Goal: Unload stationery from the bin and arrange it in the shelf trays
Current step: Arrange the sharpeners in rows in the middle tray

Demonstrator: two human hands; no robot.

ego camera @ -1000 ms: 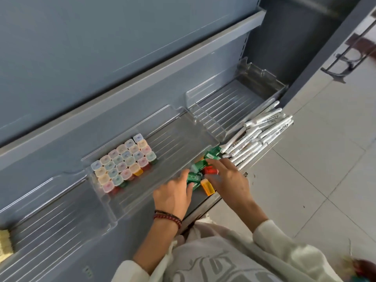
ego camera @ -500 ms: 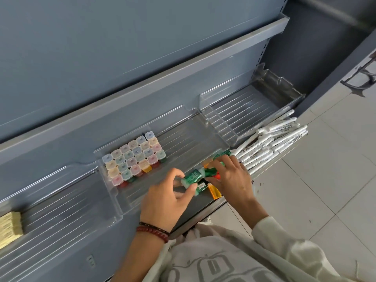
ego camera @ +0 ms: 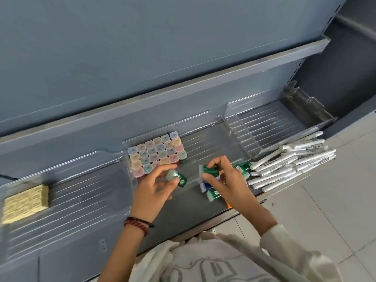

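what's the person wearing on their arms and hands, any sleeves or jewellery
No gloves. Behind the left hand, the wrist carries two bracelets, one of dark beads, one red, on an uncovered forearm. Behind the right hand, a loose cream sleeve begins mid-forearm, matching the cream top with grey print.

A grey-blue metal back panel (ego camera: 142, 58) fills the far side. An upper shelf ledge (ego camera: 223, 76) crosses it. A darker side panel (ego camera: 350, 74) stands far right. Light grey floor tiles (ego camera: 335, 200) lie at the right under even light.
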